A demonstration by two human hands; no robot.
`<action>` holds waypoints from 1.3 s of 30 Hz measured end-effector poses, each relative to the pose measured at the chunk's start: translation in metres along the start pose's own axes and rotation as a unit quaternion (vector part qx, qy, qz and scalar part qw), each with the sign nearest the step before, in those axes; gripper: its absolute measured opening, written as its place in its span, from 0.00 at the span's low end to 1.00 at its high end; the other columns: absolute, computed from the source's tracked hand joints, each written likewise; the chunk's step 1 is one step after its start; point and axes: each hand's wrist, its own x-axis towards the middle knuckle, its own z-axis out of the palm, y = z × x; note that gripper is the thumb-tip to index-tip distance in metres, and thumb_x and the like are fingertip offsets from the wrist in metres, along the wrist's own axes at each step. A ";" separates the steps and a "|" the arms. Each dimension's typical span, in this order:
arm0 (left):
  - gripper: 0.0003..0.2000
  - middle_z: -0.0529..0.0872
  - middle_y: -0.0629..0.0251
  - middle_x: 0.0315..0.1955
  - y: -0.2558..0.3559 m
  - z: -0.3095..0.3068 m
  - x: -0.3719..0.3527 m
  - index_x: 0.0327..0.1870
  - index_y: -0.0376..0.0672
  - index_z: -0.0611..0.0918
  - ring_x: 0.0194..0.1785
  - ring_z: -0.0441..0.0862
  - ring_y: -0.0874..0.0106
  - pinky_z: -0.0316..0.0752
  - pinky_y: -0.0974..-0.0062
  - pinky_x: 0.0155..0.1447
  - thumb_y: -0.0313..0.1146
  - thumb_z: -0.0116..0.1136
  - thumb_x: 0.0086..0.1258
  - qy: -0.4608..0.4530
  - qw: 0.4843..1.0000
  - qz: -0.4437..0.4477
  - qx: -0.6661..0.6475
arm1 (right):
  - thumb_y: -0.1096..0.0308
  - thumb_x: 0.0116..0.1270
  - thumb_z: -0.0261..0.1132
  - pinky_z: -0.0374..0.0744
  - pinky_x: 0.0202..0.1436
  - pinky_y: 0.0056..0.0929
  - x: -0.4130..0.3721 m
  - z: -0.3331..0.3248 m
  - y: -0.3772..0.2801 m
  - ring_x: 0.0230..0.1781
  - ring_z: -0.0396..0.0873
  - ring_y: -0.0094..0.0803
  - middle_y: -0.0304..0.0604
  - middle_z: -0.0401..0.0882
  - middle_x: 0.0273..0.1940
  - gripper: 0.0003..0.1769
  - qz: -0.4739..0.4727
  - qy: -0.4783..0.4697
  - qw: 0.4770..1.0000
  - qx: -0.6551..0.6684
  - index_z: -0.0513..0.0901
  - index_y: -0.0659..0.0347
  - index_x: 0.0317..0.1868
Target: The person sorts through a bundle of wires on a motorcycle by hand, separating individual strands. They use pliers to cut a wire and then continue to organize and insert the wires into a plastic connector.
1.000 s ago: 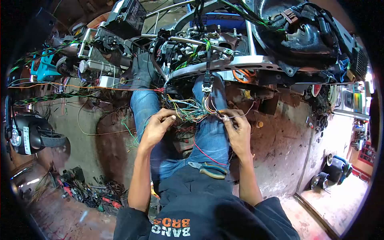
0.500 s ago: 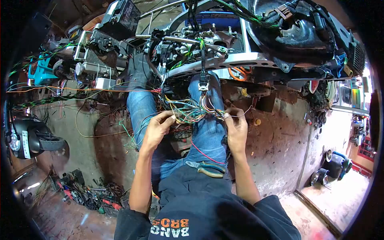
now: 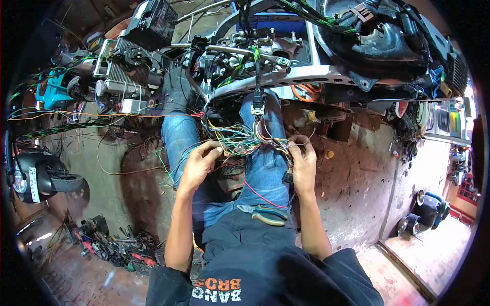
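A tangle of multicoloured wires (image 3: 239,142) spreads across my knees. My left hand (image 3: 201,160) pinches wires at its left side, thumb against fingers. On the other side, my right hand (image 3: 302,162) is closed on thin wires between thumb and fingertips. A black connector (image 3: 288,177) hangs just below the right fingers. Above the tangle, a white-and-black connector (image 3: 258,108) joins wires to a dark cable running up to the metal frame (image 3: 306,74). Pliers with blue and beige handles (image 3: 268,215) lie on my lap, near a loose red wire (image 3: 263,195).
A black battery (image 3: 153,23) and a radiator (image 3: 127,64) sit at upper left. Orange and red wires (image 3: 102,114) stretch leftward. Tools and parts (image 3: 120,245) are heaped on the floor at lower left. A black motorcycle part with a wheel (image 3: 48,176) stands at left.
My right hand has turned slightly and its fingers have shifted on the wires. The black connector below it has come into view. My left hand stays nearly in place.
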 end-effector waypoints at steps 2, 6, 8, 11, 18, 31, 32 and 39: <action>0.10 0.82 0.74 0.31 -0.004 -0.003 0.000 0.50 0.38 0.84 0.26 0.69 0.85 0.63 0.81 0.30 0.36 0.59 0.80 -0.006 1.000 -0.001 -0.003 | 0.70 0.79 0.64 0.75 0.46 0.21 0.003 -0.002 0.005 0.37 0.74 0.17 0.32 0.80 0.37 0.06 -0.007 -0.006 1.000 0.001 0.82 0.64 0.50; 0.09 0.86 0.68 0.35 -0.004 -0.002 -0.005 0.49 0.38 0.82 0.27 0.76 0.82 0.66 0.80 0.31 0.34 0.54 0.82 0.004 1.000 -0.006 -0.013 | 0.67 0.81 0.64 0.75 0.49 0.20 0.006 -0.003 0.004 0.42 0.76 0.17 0.34 0.84 0.43 0.10 -0.010 -0.032 0.999 0.015 0.84 0.65 0.53; 0.08 0.87 0.67 0.35 -0.005 -0.003 -0.006 0.50 0.39 0.80 0.28 0.81 0.80 0.70 0.80 0.31 0.34 0.52 0.84 -0.001 1.000 -0.002 -0.024 | 0.67 0.81 0.64 0.75 0.49 0.20 0.007 -0.003 0.003 0.43 0.76 0.17 0.34 0.84 0.44 0.11 -0.018 -0.045 0.999 0.003 0.85 0.65 0.54; 0.09 0.87 0.65 0.36 -0.008 -0.003 -0.006 0.49 0.38 0.80 0.29 0.81 0.79 0.72 0.79 0.32 0.34 0.52 0.84 -0.006 0.999 0.011 -0.044 | 0.66 0.82 0.64 0.75 0.49 0.20 0.006 -0.002 -0.004 0.43 0.76 0.16 0.33 0.84 0.45 0.12 -0.024 -0.060 0.998 -0.002 0.86 0.65 0.56; 0.08 0.89 0.65 0.40 -0.009 -0.005 -0.005 0.49 0.38 0.81 0.29 0.79 0.80 0.72 0.81 0.35 0.34 0.55 0.83 -0.002 1.000 0.014 -0.020 | 0.68 0.83 0.62 0.77 0.49 0.21 0.005 -0.004 -0.003 0.42 0.78 0.17 0.34 0.87 0.45 0.12 0.008 -0.086 0.996 0.010 0.86 0.66 0.57; 0.09 0.87 0.67 0.36 -0.004 -0.003 -0.004 0.47 0.37 0.83 0.28 0.77 0.80 0.72 0.80 0.35 0.34 0.58 0.81 -0.009 1.000 0.023 0.001 | 0.67 0.82 0.63 0.73 0.39 0.16 0.003 -0.001 -0.002 0.36 0.73 0.12 0.31 0.86 0.43 0.12 -0.029 -0.066 0.997 -0.021 0.87 0.64 0.57; 0.08 0.86 0.68 0.34 -0.004 -0.003 -0.005 0.46 0.37 0.83 0.28 0.77 0.80 0.71 0.80 0.35 0.34 0.58 0.81 -0.006 1.000 0.024 -0.001 | 0.67 0.82 0.63 0.73 0.40 0.17 0.003 0.000 -0.003 0.37 0.74 0.12 0.31 0.86 0.43 0.12 -0.028 -0.066 0.997 -0.018 0.87 0.64 0.57; 0.07 0.85 0.67 0.32 -0.004 -0.003 -0.006 0.47 0.38 0.81 0.28 0.81 0.79 0.73 0.80 0.34 0.33 0.55 0.82 -0.001 1.000 0.018 -0.013 | 0.67 0.83 0.62 0.76 0.46 0.19 0.002 0.000 -0.005 0.41 0.77 0.15 0.34 0.87 0.44 0.13 -0.022 -0.065 0.997 -0.024 0.87 0.64 0.57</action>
